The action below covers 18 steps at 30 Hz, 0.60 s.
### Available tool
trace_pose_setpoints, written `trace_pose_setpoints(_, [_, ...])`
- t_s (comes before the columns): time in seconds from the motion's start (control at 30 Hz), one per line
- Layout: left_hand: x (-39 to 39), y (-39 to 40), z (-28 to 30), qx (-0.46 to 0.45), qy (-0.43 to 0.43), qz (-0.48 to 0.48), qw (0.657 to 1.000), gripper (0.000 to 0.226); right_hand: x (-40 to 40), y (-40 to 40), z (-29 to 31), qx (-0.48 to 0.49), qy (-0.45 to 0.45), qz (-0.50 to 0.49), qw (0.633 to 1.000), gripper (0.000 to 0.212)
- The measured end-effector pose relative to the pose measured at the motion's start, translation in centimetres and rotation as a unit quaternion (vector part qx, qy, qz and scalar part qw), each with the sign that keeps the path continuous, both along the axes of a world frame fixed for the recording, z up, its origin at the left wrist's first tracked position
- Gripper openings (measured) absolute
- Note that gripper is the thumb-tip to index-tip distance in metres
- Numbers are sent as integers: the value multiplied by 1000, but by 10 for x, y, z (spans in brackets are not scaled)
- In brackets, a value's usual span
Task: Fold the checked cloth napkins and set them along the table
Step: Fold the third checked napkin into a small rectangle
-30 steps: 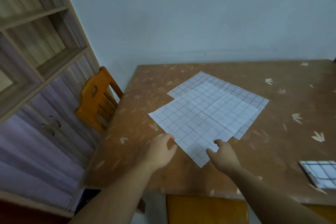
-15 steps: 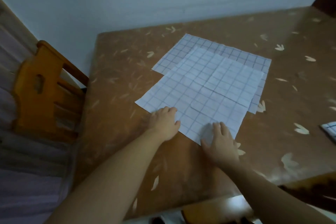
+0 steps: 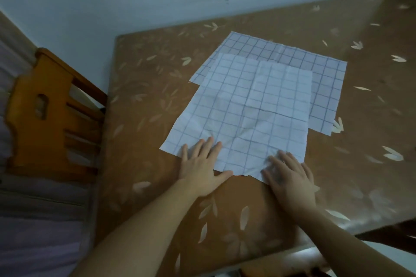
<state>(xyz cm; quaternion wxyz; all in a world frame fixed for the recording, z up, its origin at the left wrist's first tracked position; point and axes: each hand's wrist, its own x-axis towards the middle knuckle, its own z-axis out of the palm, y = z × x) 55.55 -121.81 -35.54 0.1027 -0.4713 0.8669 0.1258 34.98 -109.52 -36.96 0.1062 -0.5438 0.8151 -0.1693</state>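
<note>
Chair (image 3: 42, 110) at far left, orange wood, pushed against the counter (image 3: 146, 105): brown top with a pale leaf print.

2 napkins lie unfolded near the middle of the counter, white with a thin dark grid. Top napkin (image 3: 245, 114) is creased down and across its middle, slightly rumpled toward the near edge. It overlaps the lower napkin (image 3: 324, 78), which shows only as a strip along the far side and down the right side.

Left hand (image 3: 201, 167): flat, fingers straight and spread, fingertips on the near-left corner area of the top napkin, palm on bare counter, thumb pointing right along the near hem. Nothing gripped.

Right hand (image 3: 290, 175): flat, fingers straight and spread, pressing the near-right part of the same napkin; blurred, so finger detail is uncertain. Nothing gripped.

Both hands sit at the napkin's near edge; the rest of the cloth stretches away from them.

Orientation: top napkin roughly square, edges turned a little clockwise against the counter edge. Lower napkin is turned the same way, its visible strip running left to right.
</note>
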Motion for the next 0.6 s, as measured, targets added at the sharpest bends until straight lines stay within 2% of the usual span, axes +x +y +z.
trace_pose_setpoints(0.1, [13,18,1,-30,17,18,999,75,-10,-8,-1,-47,-1,27,999,25])
trace_pose_setpoints(0.2, [19,37,4,-44,8,39,998,73,-17,-13,3,-40,-2,70,997,15])
trace_pose_setpoints(0.3, [25,55,6,-59,31,59,996,70,-17,-9,16,-46,-44,107,992,11])
trace_pose_setpoints(0.47, [37,73,11,-146,139,68,977,23,-29,14,38,-46,-67,210,974,13])
trace_pose_setpoints(0.53, [39,85,18,-166,144,57,974,19,-38,23,47,-36,-61,231,970,13])
trace_pose_setpoints(0.6, [36,108,34,-146,132,49,979,11,-44,31,54,-13,-35,247,968,11])
